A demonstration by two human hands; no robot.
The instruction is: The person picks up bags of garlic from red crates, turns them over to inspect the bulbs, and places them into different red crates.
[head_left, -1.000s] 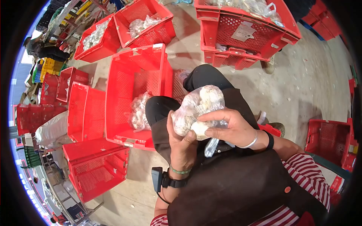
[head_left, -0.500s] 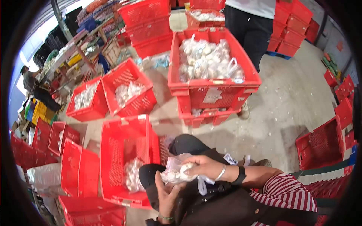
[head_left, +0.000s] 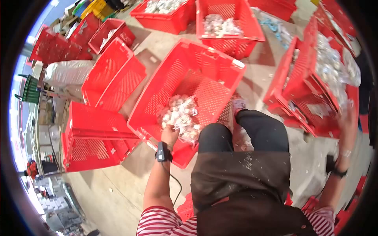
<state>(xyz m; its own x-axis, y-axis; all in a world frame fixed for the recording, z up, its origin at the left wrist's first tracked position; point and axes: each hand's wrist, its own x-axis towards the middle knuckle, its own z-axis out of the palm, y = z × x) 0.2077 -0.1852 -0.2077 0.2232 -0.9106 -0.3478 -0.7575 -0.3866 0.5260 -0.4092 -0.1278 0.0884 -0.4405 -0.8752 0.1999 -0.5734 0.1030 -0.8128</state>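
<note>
My left hand (head_left: 170, 135) reaches into the large red crate in front of me. Its fingers are curled at the edge of a clear plastic bag of white, garlic-like bulbs (head_left: 182, 118), which lies among similar bags on the crate floor. My right hand (head_left: 347, 118) is stretched far out to the right, beside the stacked red crate (head_left: 311, 96) filled with bagged white bulbs (head_left: 330, 65). Motion blurs this hand, so its fingers cannot be made out. A black device with a cable is strapped to my left wrist.
The large crate (head_left: 153, 92) stands by my knees. More red crates (head_left: 114, 78) are on the left, and two with white bulbs (head_left: 222, 25) stand beyond. A filled whitish sack (head_left: 69, 72) lies at the left. At far right a person's dark clothing (head_left: 365, 78) shows.
My hands have parted: the left went from my lap into the large crate with the bag, the right swung out to the stacked crate. The view has turned left and down.
</note>
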